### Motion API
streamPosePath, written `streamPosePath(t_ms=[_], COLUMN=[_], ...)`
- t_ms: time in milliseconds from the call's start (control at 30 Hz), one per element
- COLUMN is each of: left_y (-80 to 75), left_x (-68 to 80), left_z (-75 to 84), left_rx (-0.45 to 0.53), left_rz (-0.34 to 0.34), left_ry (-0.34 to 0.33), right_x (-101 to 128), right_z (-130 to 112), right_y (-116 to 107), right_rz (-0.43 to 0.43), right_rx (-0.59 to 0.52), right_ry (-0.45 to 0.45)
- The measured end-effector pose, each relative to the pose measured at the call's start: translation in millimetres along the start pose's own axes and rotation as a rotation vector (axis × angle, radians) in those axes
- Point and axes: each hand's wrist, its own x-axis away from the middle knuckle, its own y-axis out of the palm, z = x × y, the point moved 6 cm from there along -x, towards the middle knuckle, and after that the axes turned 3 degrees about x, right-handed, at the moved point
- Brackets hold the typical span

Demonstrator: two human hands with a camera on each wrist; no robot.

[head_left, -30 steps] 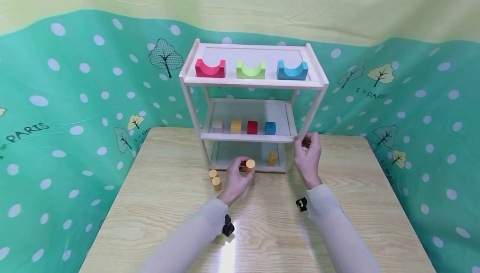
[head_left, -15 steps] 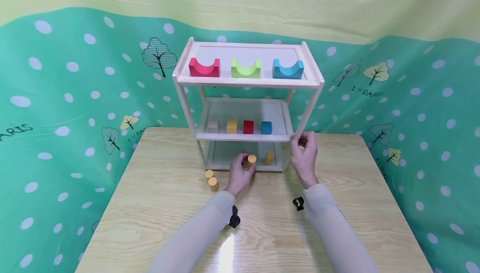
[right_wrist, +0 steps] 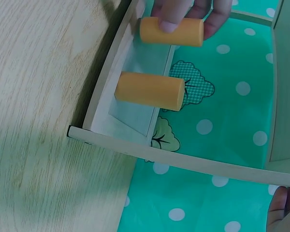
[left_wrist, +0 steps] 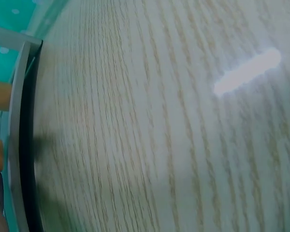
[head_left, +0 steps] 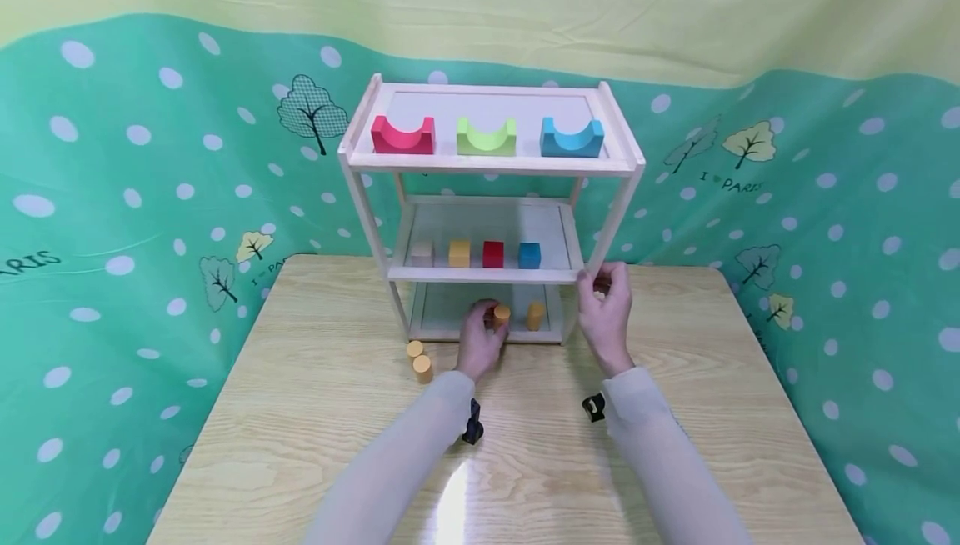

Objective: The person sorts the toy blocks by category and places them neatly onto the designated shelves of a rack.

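Observation:
My left hand [head_left: 480, 340] pinches an upright orange wooden cylinder [head_left: 502, 317] at the bottom tier of a small white three-tier shelf [head_left: 487, 275]. In the right wrist view that cylinder [right_wrist: 171, 31] sits between the thumb and fingers, at the tier's level. A second orange cylinder [head_left: 535, 316] stands to its right on the same tier, seen large as the nearer cylinder [right_wrist: 150, 91] in the right wrist view. My right hand [head_left: 606, 316] holds the shelf's front right post near the middle tier, its fingers partly hidden behind the thumb.
Two more orange cylinders [head_left: 422, 368] stand on the wooden table [head_left: 300, 412], left of the shelf. White, yellow, red [head_left: 492, 254] and blue cubes line the middle tier. Red, green [head_left: 486, 139] and blue arch blocks sit on top. A green dotted cloth [head_left: 135, 195] hangs behind.
My left hand has moved forward with the cylinder, from the shelf's front edge onto the bottom tier beside the other one. My right hand stays at the post. The head view has shifted slightly.

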Motion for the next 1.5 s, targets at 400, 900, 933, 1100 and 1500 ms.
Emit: streamPosePath(t_ms=[400,900,933,1100,1500], left_y=[0.1,-1.2,-1.3,-1.9,-6.5], left_x=[-6.1,-7.3,-7.3,-7.3,2.0], left_z=[-1.8,-5.0,-5.0,-2.9,3.3], left_rx=[-0.022,-0.053,-0.055,-0.071,-0.046], left_rz=[0.003,-0.004,-0.004,-0.007,-0.013], left_ry=[-0.036,-0.048,-0.051,-0.064,-0.078], right_x=[1,1,1,1,0], right_z=[-2,-5,-5,-3,16], right_y=[2,5,5,5,3], right_rz=[-0.006,-0.005,-0.006,-0.004,0.007], right_rx=[-0.004,-0.004,-0.004,-0.003,0.014], right_ry=[0.007,-0.005,-0.005,0.003,0.030])
